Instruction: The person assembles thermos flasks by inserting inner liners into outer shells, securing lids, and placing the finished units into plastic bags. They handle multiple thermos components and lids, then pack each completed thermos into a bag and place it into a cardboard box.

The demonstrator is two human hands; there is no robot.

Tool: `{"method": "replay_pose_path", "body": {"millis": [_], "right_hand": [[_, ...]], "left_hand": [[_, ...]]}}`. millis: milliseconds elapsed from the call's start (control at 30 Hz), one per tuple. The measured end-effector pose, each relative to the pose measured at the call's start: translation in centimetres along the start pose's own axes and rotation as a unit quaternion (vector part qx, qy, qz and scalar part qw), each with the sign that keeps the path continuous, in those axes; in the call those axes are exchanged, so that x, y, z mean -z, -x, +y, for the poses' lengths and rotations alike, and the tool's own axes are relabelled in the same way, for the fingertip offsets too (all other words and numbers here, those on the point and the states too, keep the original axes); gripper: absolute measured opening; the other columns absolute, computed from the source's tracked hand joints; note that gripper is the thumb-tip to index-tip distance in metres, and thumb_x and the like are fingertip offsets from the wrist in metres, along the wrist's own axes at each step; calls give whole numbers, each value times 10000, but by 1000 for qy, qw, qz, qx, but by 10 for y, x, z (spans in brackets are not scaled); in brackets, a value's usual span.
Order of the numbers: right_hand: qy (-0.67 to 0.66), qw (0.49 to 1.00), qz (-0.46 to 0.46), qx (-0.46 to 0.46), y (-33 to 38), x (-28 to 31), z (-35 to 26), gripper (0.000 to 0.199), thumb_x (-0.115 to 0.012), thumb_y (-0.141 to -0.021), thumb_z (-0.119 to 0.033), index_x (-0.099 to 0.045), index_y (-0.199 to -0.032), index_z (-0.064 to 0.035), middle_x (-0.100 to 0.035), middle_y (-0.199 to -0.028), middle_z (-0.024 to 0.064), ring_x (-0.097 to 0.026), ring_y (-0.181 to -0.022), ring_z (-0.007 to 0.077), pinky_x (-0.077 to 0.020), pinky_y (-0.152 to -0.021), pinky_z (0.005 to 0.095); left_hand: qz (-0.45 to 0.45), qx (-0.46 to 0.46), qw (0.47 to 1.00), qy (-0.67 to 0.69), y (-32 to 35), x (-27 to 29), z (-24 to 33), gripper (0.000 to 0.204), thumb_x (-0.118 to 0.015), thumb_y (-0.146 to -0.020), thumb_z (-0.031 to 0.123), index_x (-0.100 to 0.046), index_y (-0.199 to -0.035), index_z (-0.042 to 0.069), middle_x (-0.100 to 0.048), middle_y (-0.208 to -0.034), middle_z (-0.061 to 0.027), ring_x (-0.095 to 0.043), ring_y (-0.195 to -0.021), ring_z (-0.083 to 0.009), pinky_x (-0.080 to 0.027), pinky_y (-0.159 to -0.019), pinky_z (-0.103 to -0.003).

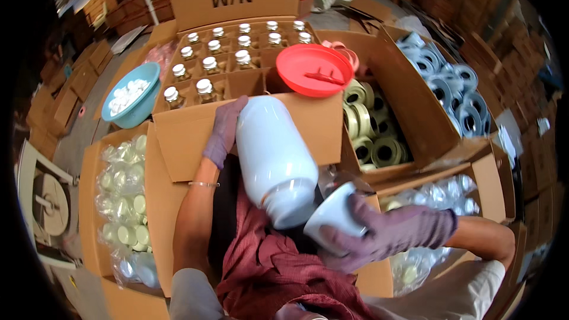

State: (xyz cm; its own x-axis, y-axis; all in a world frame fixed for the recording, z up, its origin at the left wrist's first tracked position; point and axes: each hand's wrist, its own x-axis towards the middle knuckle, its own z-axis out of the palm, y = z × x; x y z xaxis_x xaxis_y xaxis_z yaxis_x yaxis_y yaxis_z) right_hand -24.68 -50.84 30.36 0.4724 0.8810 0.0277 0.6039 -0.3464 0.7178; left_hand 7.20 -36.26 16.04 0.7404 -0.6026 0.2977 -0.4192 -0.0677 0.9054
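My left hand (224, 131), in a purple glove, grips the base of a large white jar (274, 160) and tips its open mouth downward. The mouth meets a small white cup (335, 213) that my right hand (388, 231), also gloved in purple, holds just below it over my lap. An orange-red lid (314, 69) with a handle lies on the carton flap right behind the jar. Whether anything flows from the jar into the cup is hidden.
A divided carton (237, 53) of small capped glass bottles stands ahead. A teal bowl (131, 95) of white caps sits at left. Cartons hold yellow tape rolls (373, 136), blue-white rolls (444, 77) and bagged clear bottles (124, 195).
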Motion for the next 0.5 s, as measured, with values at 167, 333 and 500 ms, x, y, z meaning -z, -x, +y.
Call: {"method": "replay_pose_path", "body": {"millis": [167,333,500], "right_hand": [[-201,876,31,-437,-12,-96,121,634,-739,-730,-344,-530,-1289,-130,-519,-1240,178,-525,-1127,410,-498,-893,469],[-167,792,-166,-564,-18,-268,155,582,-759,-731,-379,-586,-1209,-95,-555,-1194,161,-550,-1107,358,-468,-916,464],[-321,851,83,-406,-182,-328,157,459,-736,-788,-320,-601,-1142,-62,-600,-1101,153,-563,-1067,348,-458,-928,450]], "left_hand": [[-29,-112,957,266,72,37,-21,560,-505,-937,505,-692,-959,-23,-667,-1019,-162,-636,-938,-183,-488,-771,-292],[-179,17,945,273,140,20,-35,529,-341,-1048,358,-699,-989,-26,-665,-895,-115,-586,-710,-156,-472,-754,-296],[-11,274,906,324,131,53,-20,379,-387,-1011,153,-672,-823,-12,-613,-680,-62,-627,-730,-217,-481,-921,-360]]}}
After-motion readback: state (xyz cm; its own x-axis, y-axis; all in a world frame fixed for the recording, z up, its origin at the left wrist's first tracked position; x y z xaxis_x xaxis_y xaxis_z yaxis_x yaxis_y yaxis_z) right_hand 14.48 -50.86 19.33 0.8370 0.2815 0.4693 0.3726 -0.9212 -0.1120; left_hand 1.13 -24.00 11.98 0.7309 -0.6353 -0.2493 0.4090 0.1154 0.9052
